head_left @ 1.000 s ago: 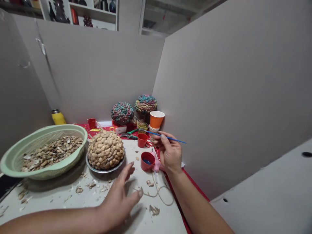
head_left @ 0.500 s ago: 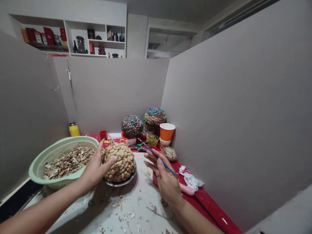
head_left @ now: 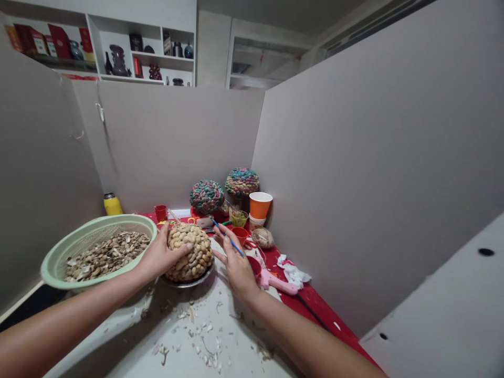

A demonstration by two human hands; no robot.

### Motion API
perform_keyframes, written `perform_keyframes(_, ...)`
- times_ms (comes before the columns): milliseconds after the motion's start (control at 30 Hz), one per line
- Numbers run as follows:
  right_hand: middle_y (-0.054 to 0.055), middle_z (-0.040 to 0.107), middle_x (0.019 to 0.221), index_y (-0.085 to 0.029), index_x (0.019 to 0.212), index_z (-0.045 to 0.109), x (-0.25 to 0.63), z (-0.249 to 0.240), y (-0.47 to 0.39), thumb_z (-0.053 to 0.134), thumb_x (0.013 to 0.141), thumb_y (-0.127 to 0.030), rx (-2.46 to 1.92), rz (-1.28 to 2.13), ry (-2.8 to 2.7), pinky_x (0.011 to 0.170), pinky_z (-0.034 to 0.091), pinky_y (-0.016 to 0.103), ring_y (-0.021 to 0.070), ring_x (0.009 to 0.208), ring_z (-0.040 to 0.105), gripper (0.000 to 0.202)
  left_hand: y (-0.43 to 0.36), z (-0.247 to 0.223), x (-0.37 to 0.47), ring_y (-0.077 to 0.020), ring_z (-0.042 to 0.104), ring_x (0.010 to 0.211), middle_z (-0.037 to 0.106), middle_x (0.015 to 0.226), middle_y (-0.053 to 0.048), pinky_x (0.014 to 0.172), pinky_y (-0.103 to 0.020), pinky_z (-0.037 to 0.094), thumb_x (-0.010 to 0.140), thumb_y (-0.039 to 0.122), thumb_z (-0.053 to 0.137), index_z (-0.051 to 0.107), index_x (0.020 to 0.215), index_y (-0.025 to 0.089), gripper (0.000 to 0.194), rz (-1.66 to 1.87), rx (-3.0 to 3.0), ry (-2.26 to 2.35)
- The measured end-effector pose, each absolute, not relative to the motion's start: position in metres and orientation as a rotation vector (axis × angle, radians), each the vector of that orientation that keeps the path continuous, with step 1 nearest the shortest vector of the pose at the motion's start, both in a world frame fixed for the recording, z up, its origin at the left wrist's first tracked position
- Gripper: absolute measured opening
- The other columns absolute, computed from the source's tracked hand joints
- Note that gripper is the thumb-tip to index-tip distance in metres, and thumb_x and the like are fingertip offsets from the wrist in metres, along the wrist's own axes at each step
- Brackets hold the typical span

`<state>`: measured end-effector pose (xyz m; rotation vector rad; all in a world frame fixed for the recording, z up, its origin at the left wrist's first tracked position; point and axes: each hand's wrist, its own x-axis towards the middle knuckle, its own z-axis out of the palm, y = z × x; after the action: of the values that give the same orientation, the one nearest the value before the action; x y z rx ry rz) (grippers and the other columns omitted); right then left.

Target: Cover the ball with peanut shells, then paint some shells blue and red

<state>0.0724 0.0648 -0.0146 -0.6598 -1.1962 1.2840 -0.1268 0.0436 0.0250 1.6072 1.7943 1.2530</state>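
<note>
A round ball covered in tan nut shells (head_left: 191, 265) sits in a shallow metal dish (head_left: 191, 284) in front of me. My left hand (head_left: 162, 254) grips its left side, thumb across the front and fingers partly hidden behind. Just right of the ball, my right hand (head_left: 235, 265) pinches a slim blue paintbrush (head_left: 237, 248) between thumb and fingers. The brush slants up and left, its tip near the ball's upper right; whether it touches cannot be made out. Left of the ball, a green basket (head_left: 47, 261) holds loose shells (head_left: 106, 255).
A pink glue gun (head_left: 281, 283), a twine ball (head_left: 262, 238), a red cup (head_left: 239, 234) and orange paper cups (head_left: 260, 206) line the right side. Two colourful shell-covered balls (head_left: 207, 196) stand behind. Shell scraps (head_left: 205, 331) litter the white surface. Grey partitions (head_left: 334, 157) enclose the table.
My right hand has moved left with the paintbrush, closer to the ball. My left hand's fingers have closed further round the ball. The whole view has shifted slightly.
</note>
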Motion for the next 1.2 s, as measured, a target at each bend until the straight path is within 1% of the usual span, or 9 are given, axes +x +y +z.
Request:
perform_keyframes(167, 0.009, 0.058, 0.144, -0.030, 0.129, 0.060, 0.069, -0.002, 0.067, 0.056, 0.088, -0.068, -0.611, 1.221, -1.198, 0.105, 0.047, 0.050, 0.0279, 0.137, 0.049, 0.056, 0.043, 0.034, -0.124, -0.0396, 0.053, 0.133, 0.057, 0.143, -0.023, 0.114, -0.052, 0.036, 0.060, 0.052, 0.086, 0.045, 0.143, 0.015, 0.100, 1.372, 1.480, 1.750)
perform_keyframes(267, 0.008, 0.062, 0.140, -0.030, 0.127, 0.061, 0.073, 0.010, 0.069, 0.055, 0.091, -0.063, -0.552, 1.189, -1.191, 0.102, 0.050, 0.048, 0.0265, 0.131, 0.055, 0.049, 0.039, 0.047, -0.122, -0.0376, 0.060, 0.125, 0.065, 0.133, -0.020, 0.109, -0.049, 0.042, 0.061, 0.054, 0.085, 0.052, 0.137, 0.018, 0.091, 1.431, 1.388, 1.686)
perform_keyframes(367, 0.006, 0.064, 0.137, -0.031, 0.126, 0.062, 0.081, 0.023, 0.068, 0.054, 0.096, -0.054, -0.467, 1.152, -1.176, 0.098, 0.053, 0.043, 0.0235, 0.126, 0.059, 0.039, 0.031, 0.063, -0.122, -0.0369, 0.059, 0.125, 0.064, 0.134, -0.019, 0.106, -0.049, 0.046, 0.064, 0.056, 0.083, 0.054, 0.135, 0.019, 0.084, 1.485, 1.300, 1.619)
perform_keyframes(500, 0.004, 0.068, 0.131, -0.032, 0.124, 0.063, 0.096, 0.035, 0.062, 0.056, 0.097, -0.048, -0.395, 1.083, -1.092, 0.094, 0.054, 0.037, 0.0198, 0.119, 0.064, 0.033, 0.018, 0.078, -0.121, -0.0340, 0.065, 0.118, 0.070, 0.128, -0.015, 0.083, -0.041, 0.059, 0.075, 0.058, 0.072, 0.058, 0.130, 0.022, 0.067, 1.492, 1.170, 1.456)
perform_keyframes(600, 0.003, 0.072, 0.124, -0.031, 0.119, 0.066, 0.110, 0.038, 0.054, 0.058, 0.096, -0.048, -0.378, 1.022, -1.029, 0.094, 0.053, 0.036, 0.0183, 0.113, 0.067, 0.030, 0.011, 0.080, -0.116, -0.0321, 0.069, 0.112, 0.073, 0.122, -0.011, 0.070, -0.036, 0.062, 0.081, 0.055, 0.067, 0.064, 0.124, 0.023, 0.054, 1.527, 0.999, 1.167)
perform_keyframes(767, 0.003, 0.075, 0.118, -0.029, 0.117, 0.067, 0.136, 0.034, 0.046, 0.056, 0.097, -0.046, -0.387, 0.934, -0.975, 0.091, 0.053, 0.036, 0.0185, 0.107, 0.070, 0.028, 0.006, 0.066, -0.106, -0.0296, 0.073, 0.105, 0.078, 0.114, -0.008, 0.075, -0.039, 0.064, 0.088, 0.054, 0.060, 0.066, 0.126, 0.026, 0.048, 1.543, 0.822, 1.028)
perform_keyframes(933, 0.004, 0.078, 0.103, -0.027, 0.112, 0.071, 0.156, 0.033, 0.047, 0.060, 0.095, -0.047, -0.421, 0.858, -0.948, 0.085, 0.054, 0.033, 0.0177, 0.097, 0.072, 0.029, 0.008, 0.053, -0.106, -0.0291, 0.072, 0.108, 0.078, 0.116, -0.006, 0.082, -0.042, 0.063, 0.091, 0.053, 0.058, 0.063, 0.131, 0.028, 0.047, 1.594, 0.781, 1.017)
perform_keyframes(1033, 0.005, 0.078, 0.101, -0.027, 0.110, 0.072, 0.164, 0.033, 0.051, 0.059, 0.095, -0.048, -0.463, 0.813, -0.963, 0.084, 0.055, 0.035, 0.0191, 0.095, 0.072, 0.029, 0.013, 0.055, -0.108, -0.0299, 0.071, 0.110, 0.077, 0.117, -0.005, 0.082, -0.042, 0.063, 0.090, 0.054, 0.058, 0.064, 0.129, 0.028, 0.048, 1.679, 0.736, 1.021)
perform_keyframes(1200, 0.006, 0.078, 0.098, -0.026, 0.105, 0.073, 0.167, 0.022, 0.064, 0.058, 0.094, -0.051, -0.549, 0.767, -0.992, 0.087, 0.055, 0.041, 0.0217, 0.093, 0.072, 0.031, 0.022, 0.068, -0.111, -0.0291, 0.068, 0.115, 0.069, 0.133, -0.002, 0.083, -0.040, 0.063, 0.092, 0.055, 0.053, 0.064, 0.129, 0.031, 0.045, 1.817, 0.698, 0.993)
